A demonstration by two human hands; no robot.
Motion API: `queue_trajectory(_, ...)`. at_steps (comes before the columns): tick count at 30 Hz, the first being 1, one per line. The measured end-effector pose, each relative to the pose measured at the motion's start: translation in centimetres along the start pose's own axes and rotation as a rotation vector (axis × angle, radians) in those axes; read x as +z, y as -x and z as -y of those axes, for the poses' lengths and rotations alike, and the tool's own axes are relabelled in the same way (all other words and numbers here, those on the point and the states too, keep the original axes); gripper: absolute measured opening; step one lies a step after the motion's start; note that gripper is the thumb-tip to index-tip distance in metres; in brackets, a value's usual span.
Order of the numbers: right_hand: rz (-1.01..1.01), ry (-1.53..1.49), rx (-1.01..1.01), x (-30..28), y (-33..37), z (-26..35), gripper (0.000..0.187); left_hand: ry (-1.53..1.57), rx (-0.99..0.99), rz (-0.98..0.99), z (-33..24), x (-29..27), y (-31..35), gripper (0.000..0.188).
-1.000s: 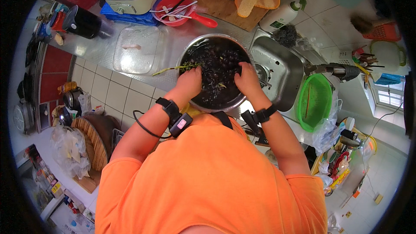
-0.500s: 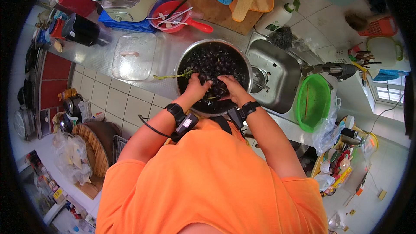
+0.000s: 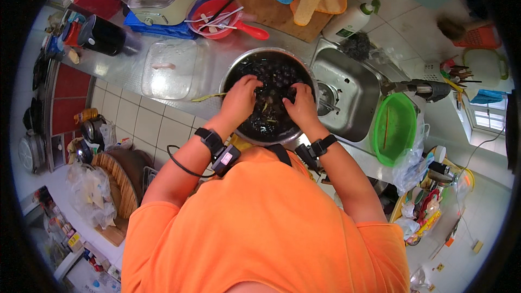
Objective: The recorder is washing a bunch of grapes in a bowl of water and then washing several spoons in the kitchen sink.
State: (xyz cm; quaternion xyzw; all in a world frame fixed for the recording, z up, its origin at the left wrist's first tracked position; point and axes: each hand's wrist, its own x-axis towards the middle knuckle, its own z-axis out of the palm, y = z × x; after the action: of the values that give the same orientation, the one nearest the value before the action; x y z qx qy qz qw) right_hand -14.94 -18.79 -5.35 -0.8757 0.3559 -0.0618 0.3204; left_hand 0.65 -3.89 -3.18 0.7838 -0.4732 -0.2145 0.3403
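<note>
A round steel pot holds dark purple grapes in water. My left hand is at the pot's left side, its fingers curled down at the water; what lies under them is hidden. My right hand bends in over the right side, thumb and fingers curved around a few dark grapes. Between the hands, the dark water shows small yellowish bits. A thin green-yellow stalk sticks out over the left rim, its inner end covered by my left hand.
Right of the pot is a steel sink with a green basin beside it. A clear plastic lid lies on the counter at left. Behind stand a red strainer with utensils and a white pump bottle.
My hands have moved apart, the left one lifting and turning over, the right one shifting right. Grapes between them have parted, showing water. The stalk's inner end is now covered.
</note>
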Motion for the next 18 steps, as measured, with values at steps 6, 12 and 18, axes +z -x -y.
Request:
queue_trajectory(6, 0.048, -0.150, 0.337, 0.8, -2.4, -0.4, 0.074, -0.320, -0.252, 0.070, 2.4, 1.6, -2.5, 0.052)
queue_trajectory(12, 0.365, -0.209, 0.456, 3.5, -2.8, -1.6, 0.077, 0.301, -0.824, 0.396, 1.6, 3.4, -2.8, 0.072)
queue_trajectory(18, 0.317, -0.147, -0.028, 0.2, 0.0, -0.1, 0.042, 0.322, -0.565, 0.360, 3.6, 1.8, -1.4, 0.060)
